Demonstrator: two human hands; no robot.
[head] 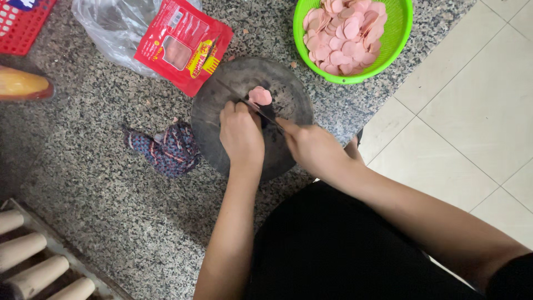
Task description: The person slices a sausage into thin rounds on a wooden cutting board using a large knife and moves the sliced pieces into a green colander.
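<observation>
A round dark chopping block (222,80) lies on the speckled granite floor. A short pink sausage piece (260,95) rests on it, with cut slices at its far end. My left hand (240,130) presses down on the sausage's near end. My right hand (312,147) grips the handle of a knife (252,105), whose blade runs diagonally across the block and meets the sausage beside my left fingers. Part of the sausage is hidden under my left hand.
A green basket (401,33) full of pink slices stands behind the block on the right. A red sausage packet (183,44) lies on a clear plastic bag (108,30). A patterned cloth (169,150) sits left of the block. Pale tiles (461,111) lie to the right; a red crate (22,22) sits far left.
</observation>
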